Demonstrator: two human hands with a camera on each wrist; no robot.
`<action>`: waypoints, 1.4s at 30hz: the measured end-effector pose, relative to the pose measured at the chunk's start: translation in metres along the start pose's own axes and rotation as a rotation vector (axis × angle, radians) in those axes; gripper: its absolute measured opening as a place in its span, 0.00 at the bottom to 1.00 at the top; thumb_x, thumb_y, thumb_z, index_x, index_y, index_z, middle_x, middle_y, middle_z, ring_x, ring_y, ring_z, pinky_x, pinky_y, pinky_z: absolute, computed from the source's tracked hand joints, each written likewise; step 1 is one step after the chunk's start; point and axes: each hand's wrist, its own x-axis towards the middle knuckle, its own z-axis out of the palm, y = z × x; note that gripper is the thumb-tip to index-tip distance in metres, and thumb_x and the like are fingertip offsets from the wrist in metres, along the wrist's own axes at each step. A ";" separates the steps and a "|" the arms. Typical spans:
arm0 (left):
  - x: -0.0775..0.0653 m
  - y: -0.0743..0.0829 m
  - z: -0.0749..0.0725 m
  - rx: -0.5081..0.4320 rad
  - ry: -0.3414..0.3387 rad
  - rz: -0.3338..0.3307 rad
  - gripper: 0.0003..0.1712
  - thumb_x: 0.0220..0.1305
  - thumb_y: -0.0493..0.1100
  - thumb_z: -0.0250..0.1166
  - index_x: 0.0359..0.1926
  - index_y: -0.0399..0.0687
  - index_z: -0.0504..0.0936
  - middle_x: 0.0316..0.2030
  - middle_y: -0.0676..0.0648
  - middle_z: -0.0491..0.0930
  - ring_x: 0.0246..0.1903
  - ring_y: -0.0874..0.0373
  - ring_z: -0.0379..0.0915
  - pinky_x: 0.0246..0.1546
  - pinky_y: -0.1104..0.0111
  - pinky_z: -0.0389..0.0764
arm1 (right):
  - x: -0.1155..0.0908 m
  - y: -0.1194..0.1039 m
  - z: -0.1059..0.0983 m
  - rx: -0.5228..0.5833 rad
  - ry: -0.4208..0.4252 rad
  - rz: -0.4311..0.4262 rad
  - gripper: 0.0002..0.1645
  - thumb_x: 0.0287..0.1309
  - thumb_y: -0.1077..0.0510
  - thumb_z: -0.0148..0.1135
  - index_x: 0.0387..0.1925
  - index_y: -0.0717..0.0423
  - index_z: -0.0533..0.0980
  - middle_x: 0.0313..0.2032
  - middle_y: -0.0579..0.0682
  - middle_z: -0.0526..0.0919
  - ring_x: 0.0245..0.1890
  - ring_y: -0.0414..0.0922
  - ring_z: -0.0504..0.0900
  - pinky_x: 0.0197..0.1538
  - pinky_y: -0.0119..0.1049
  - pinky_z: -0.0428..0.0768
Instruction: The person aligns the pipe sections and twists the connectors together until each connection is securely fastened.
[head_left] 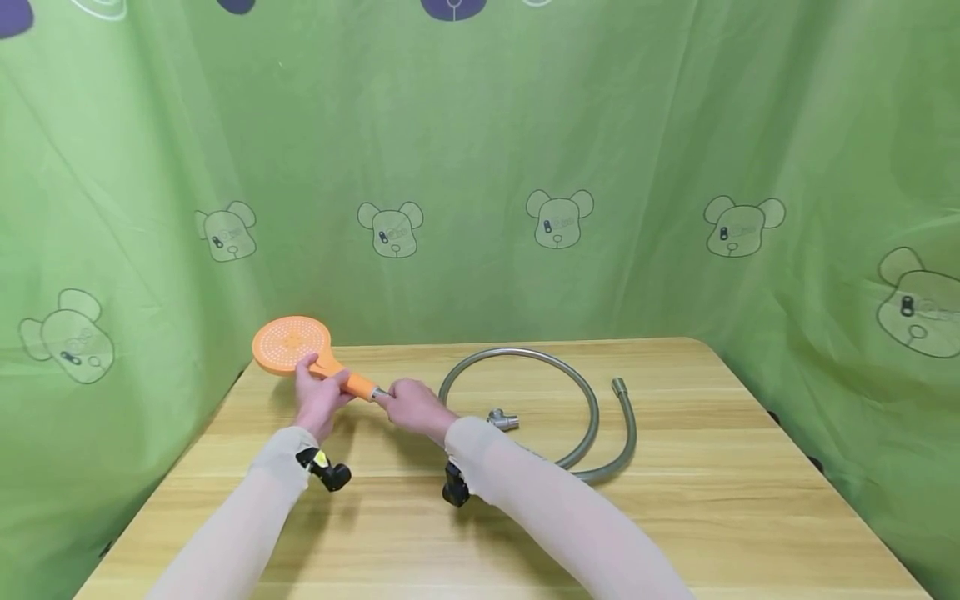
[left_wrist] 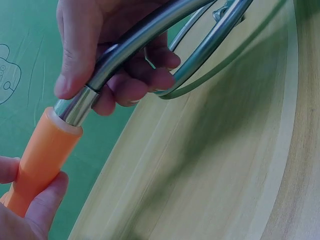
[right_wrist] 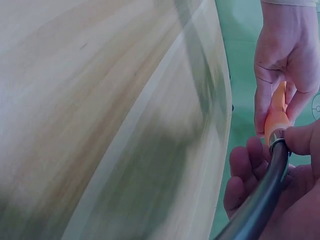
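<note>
Head view: toward the table point(head_left: 712, 500)'s far-left corner, the left hand point(head_left: 321, 402) gripped an orange shower head point(head_left: 291, 343) by its handle, the right hand point(head_left: 416, 408) a hose point(head_left: 521, 352) by its metal end; the hose's loop lay well inside the table's right edge. Left wrist view: metal end met handle above the table. Right wrist view: both hands appeared past the table's edge, against green curtain point(right_wrist: 241, 107).

Head view bright, even; 2 wrist views dimmer; soft shadows point(left_wrist: 205, 135) across tabletop point(head_left: 712, 517).
</note>
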 end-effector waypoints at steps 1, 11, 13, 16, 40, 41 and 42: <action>0.000 0.000 0.000 0.002 0.001 -0.001 0.46 0.69 0.27 0.55 0.79 0.53 0.40 0.74 0.28 0.50 0.62 0.34 0.69 0.51 0.64 0.85 | 0.000 0.001 0.000 0.011 -0.010 0.002 0.22 0.72 0.42 0.54 0.29 0.51 0.79 0.22 0.47 0.81 0.15 0.39 0.67 0.15 0.31 0.63; -0.002 -0.001 0.000 0.007 -0.002 0.007 0.46 0.69 0.27 0.55 0.78 0.52 0.41 0.73 0.29 0.50 0.62 0.35 0.69 0.52 0.64 0.84 | -0.003 0.003 -0.003 -0.045 0.059 -0.090 0.18 0.60 0.43 0.70 0.36 0.51 0.76 0.27 0.44 0.81 0.23 0.39 0.76 0.23 0.31 0.74; -0.002 0.000 0.001 0.001 -0.004 0.005 0.47 0.69 0.26 0.55 0.79 0.52 0.40 0.74 0.28 0.50 0.63 0.34 0.69 0.53 0.63 0.84 | -0.003 0.002 -0.004 -0.056 0.069 -0.093 0.16 0.61 0.45 0.69 0.34 0.51 0.75 0.26 0.44 0.79 0.21 0.39 0.75 0.21 0.31 0.72; -0.002 0.000 0.001 -0.006 -0.002 0.000 0.47 0.69 0.26 0.55 0.79 0.53 0.40 0.74 0.28 0.50 0.63 0.33 0.68 0.53 0.63 0.84 | -0.003 -0.001 -0.004 -0.066 0.057 -0.074 0.15 0.66 0.46 0.64 0.30 0.50 0.74 0.22 0.44 0.76 0.18 0.38 0.71 0.17 0.31 0.68; -0.003 0.002 0.001 -0.004 -0.009 0.009 0.46 0.70 0.27 0.55 0.79 0.53 0.40 0.73 0.28 0.50 0.62 0.34 0.69 0.53 0.63 0.84 | -0.003 -0.005 -0.002 -0.114 0.060 -0.070 0.20 0.69 0.42 0.60 0.27 0.50 0.76 0.19 0.44 0.73 0.16 0.38 0.67 0.16 0.31 0.64; -0.003 0.002 0.001 -0.007 -0.009 0.008 0.46 0.70 0.27 0.55 0.79 0.53 0.40 0.74 0.28 0.50 0.62 0.34 0.69 0.54 0.62 0.84 | -0.002 -0.005 -0.001 -0.105 0.049 -0.064 0.21 0.70 0.42 0.58 0.27 0.51 0.77 0.18 0.43 0.73 0.15 0.38 0.67 0.15 0.30 0.63; -0.003 0.002 0.000 -0.010 -0.009 0.008 0.46 0.70 0.27 0.55 0.79 0.53 0.40 0.74 0.29 0.50 0.63 0.34 0.68 0.54 0.62 0.84 | -0.002 -0.004 -0.001 -0.093 0.040 -0.061 0.23 0.71 0.41 0.56 0.27 0.52 0.77 0.18 0.44 0.73 0.14 0.38 0.66 0.15 0.30 0.63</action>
